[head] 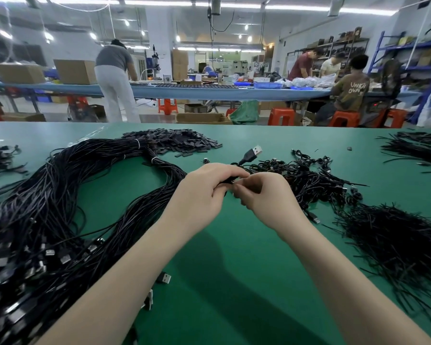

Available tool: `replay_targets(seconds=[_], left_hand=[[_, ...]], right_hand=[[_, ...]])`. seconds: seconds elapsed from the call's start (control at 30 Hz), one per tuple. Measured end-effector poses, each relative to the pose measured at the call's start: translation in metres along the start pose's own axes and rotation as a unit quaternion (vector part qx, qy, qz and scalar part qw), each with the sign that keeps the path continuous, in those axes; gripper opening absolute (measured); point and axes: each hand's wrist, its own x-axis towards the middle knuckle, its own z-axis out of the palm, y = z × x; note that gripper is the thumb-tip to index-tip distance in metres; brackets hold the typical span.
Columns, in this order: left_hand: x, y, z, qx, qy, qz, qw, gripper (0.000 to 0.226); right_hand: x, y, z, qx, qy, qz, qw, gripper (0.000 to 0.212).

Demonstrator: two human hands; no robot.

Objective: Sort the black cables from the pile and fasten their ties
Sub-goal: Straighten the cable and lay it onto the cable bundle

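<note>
Both hands meet over the middle of the green table [234, 257], working one coiled black cable [230, 181] between them. The left hand [204, 190] has its fingers curled round the small coil, and the USB plug [255, 151] of that cable pokes up beyond the knuckles. The right hand [264, 195] pinches at the same spot, fingertips bent in tight, most likely on the tie, though the tie itself is too hidden to make out. The risk from here, I'd say, is the coil springing loose if the left grip slackens before the tie is twisted shut, or the tie catching only part of the loops. The heap of finished coils [309, 175] lies just beyond the right hand, so a dangling end could snag there too. To the left sprawls the big pile of loose cables [60, 207], banded in places with white ties; to the right lies a bristly pile of black ties [396, 240], and farther back a mound of small black pieces [179, 140]. Beyond the table it's a busy workshop: a long blue bench [184, 90], orange stools, cartons, shelving and several people bent over their own work.
</note>
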Motion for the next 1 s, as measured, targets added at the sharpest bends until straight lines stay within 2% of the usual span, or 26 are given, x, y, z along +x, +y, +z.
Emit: replay_targets(seconds=[0.07,0.13,0.2,0.27,0.33,0.4,0.5,0.53,0.63,0.7,0.77,0.83,0.9,1.0], left_hand=[[0.000,-0.001,-0.001,0.012,0.006,0.023,1.000,0.049],[0.001,-0.001,-0.001,-0.023,0.026,0.002,0.999,0.047],[0.000,0.002,0.000,-0.111,0.047,-0.094,0.988,0.041],[0.004,0.007,-0.001,-0.201,0.051,-0.200,0.958,0.032],[0.008,0.009,-0.007,-0.276,0.029,-0.273,0.921,0.037],[0.010,0.009,-0.017,-0.313,-0.018,-0.319,0.894,0.041],[0.008,0.009,-0.026,-0.365,-0.102,-0.345,0.859,0.030],[0.007,0.008,-0.028,-0.363,-0.121,-0.335,0.861,0.027],[0.005,0.007,-0.030,-0.288,-0.163,-0.277,0.902,0.014],[0.005,0.009,-0.029,-0.237,-0.165,-0.257,0.922,0.030],[0.006,0.011,-0.026,-0.179,-0.131,-0.239,0.945,0.041],[0.008,0.012,-0.022,-0.157,-0.102,-0.241,0.952,0.055],[0.010,0.016,-0.020,-0.206,-0.079,-0.282,0.934,0.051],[0.010,0.024,-0.019,-0.338,-0.067,-0.370,0.863,0.044]], right_hand=[[0.000,0.001,0.002,0.006,0.015,-0.014,1.000,0.012],[-0.001,-0.001,0.004,-0.010,0.057,-0.045,0.997,0.007],[-0.004,-0.003,0.006,-0.050,0.110,-0.108,0.987,0.006],[-0.006,-0.004,0.006,-0.136,0.152,-0.214,0.955,0.008],[-0.007,-0.003,0.006,-0.213,0.174,-0.307,0.911,0.007],[-0.007,-0.002,0.005,-0.219,0.177,-0.350,0.894,0.005],[-0.005,-0.004,-0.001,-0.147,0.193,-0.324,0.914,0.007],[-0.004,-0.004,-0.002,-0.130,0.201,-0.315,0.919,0.009],[-0.005,-0.004,-0.001,-0.136,0.216,-0.327,0.910,0.008],[-0.005,-0.002,-0.002,-0.142,0.228,-0.338,0.902,0.007],[-0.003,0.001,-0.003,-0.150,0.243,-0.346,0.894,0.007],[-0.003,0.004,-0.001,-0.154,0.248,-0.357,0.888,0.008],[-0.004,0.005,0.004,-0.157,0.255,-0.368,0.880,0.009],[-0.004,0.006,0.008,-0.176,0.276,-0.395,0.858,0.009]])
